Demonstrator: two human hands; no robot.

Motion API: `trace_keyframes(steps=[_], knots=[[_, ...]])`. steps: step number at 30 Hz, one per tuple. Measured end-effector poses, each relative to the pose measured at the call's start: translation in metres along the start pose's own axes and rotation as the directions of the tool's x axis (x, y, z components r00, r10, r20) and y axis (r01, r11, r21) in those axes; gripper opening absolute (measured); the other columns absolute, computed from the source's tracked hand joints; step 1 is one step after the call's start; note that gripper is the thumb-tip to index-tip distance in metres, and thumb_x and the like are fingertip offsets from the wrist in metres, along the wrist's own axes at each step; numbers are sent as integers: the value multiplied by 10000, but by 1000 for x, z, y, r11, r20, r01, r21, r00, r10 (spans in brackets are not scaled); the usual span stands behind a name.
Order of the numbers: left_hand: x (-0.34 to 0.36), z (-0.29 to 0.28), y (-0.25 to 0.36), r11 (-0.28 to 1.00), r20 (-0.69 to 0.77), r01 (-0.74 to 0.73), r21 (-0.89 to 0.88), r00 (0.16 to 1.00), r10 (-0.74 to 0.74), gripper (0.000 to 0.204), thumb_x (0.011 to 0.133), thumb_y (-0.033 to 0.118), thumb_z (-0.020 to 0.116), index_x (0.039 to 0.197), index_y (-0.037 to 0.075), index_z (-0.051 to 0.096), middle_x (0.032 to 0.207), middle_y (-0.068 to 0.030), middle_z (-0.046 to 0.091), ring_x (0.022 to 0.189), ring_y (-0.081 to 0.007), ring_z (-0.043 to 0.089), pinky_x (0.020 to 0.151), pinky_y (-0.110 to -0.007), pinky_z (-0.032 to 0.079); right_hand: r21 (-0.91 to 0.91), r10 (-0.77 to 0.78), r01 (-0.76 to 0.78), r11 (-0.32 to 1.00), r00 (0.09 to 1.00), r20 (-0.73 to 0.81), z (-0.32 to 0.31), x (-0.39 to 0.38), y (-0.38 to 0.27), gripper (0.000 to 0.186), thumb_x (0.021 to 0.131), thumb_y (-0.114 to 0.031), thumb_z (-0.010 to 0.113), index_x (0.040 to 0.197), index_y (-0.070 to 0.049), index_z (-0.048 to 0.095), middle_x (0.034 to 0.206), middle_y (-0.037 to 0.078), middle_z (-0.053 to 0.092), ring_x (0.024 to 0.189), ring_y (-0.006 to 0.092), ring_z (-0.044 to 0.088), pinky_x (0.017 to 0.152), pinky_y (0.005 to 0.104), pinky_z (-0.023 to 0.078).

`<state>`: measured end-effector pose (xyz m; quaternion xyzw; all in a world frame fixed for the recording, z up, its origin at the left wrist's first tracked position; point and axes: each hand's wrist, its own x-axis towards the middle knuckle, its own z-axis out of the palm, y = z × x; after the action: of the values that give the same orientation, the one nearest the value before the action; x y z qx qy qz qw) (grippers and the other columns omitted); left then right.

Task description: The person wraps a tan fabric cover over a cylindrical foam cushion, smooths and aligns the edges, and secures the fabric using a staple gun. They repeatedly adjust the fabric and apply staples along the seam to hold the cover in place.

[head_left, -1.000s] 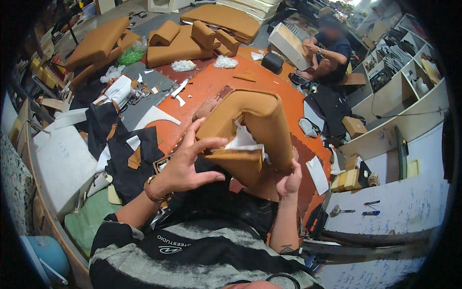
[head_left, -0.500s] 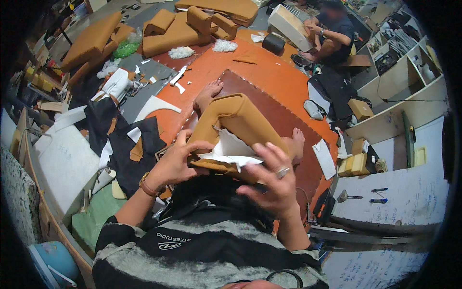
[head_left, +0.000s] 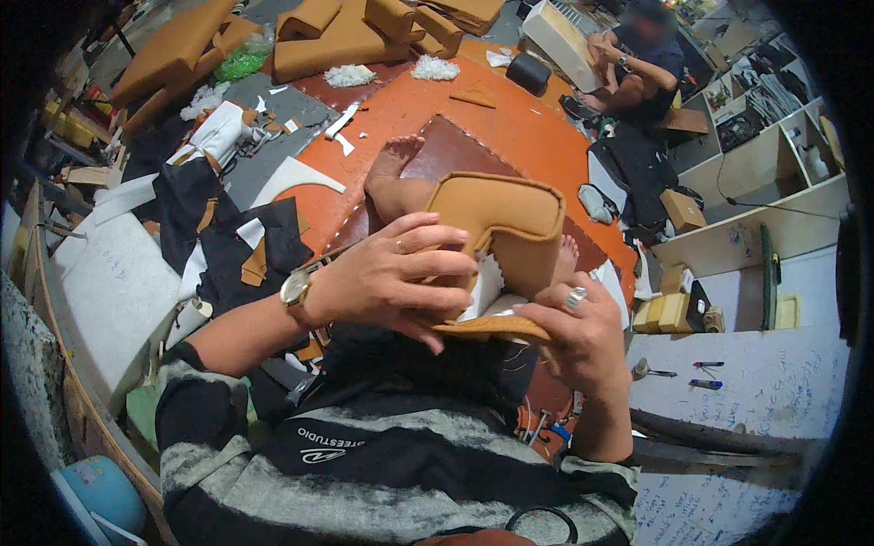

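Between my hands is a tan upholstered L-shaped cushion piece point(head_left: 510, 209) with a piped edge and an open section showing white inner material point(head_left: 485, 282). My left hand point(head_left: 421, 278), wearing a watch, grips its near left side, fingers curved over the cushion. My right hand point(head_left: 578, 332), with a large silver ring, grips the tan flap point(head_left: 489, 326) at the near right edge of the opening. The piece is above my lap and bare legs, hiding part of them. Loose threads hang below the flap.
A co-worker point(head_left: 637, 68) sits back right holding a pale panel point(head_left: 560, 45). Tan cushions point(head_left: 164, 59) lie at the back. Dark fabric scraps point(head_left: 187, 209) and a white sheet point(head_left: 105, 291) lie left. Shelving point(head_left: 760, 177) and a whiteboard-like surface point(head_left: 733, 382) are right, a blue bucket point(head_left: 100, 500) lower left.
The cushion piece has turned, its piped face now up. My left hand has moved right across its side. My right hand has come down onto the near flap after lifting off the right side.
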<state>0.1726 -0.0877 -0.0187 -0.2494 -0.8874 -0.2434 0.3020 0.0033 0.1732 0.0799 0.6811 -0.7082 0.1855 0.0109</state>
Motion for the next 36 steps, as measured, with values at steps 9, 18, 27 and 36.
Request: trace_keyframes(steps=[9,18,27,36], knots=[[59,6,-23,979,-35,-35,-199,999,29,523,794,410,928,1185,149,697,1234,-50,683,1367,-320,609,1234,-596,385,-70,-41,33,997,993,-109,-34,-28,10,252,724,-254,890,892,-107,773,808,13,695,780,250,654,682,395,498],[32,17,-24,966,-150,52,-255,984,-92,365,829,338,926,1049,117,737,1140,-58,738,1209,-331,708,1215,-599,421,27,-55,60,998,983,-176,-19,2,36,218,856,-264,851,868,-70,753,791,63,685,757,288,625,692,417,491],[-3,20,-12,935,-90,193,-298,969,-229,371,841,337,919,1130,179,749,1306,-36,718,1462,-360,569,1284,-612,275,199,-62,80,977,994,-94,1,5,39,198,832,-204,866,955,-65,797,888,89,725,829,315,671,773,414,528],[-107,68,27,682,-182,502,-532,719,-670,501,745,175,1000,1133,147,685,1784,-291,233,1654,-462,247,1318,-529,264,630,836,-595,499,522,-169,38,-118,50,247,1046,-221,731,1104,14,783,985,55,750,925,134,671,832,296,526]])
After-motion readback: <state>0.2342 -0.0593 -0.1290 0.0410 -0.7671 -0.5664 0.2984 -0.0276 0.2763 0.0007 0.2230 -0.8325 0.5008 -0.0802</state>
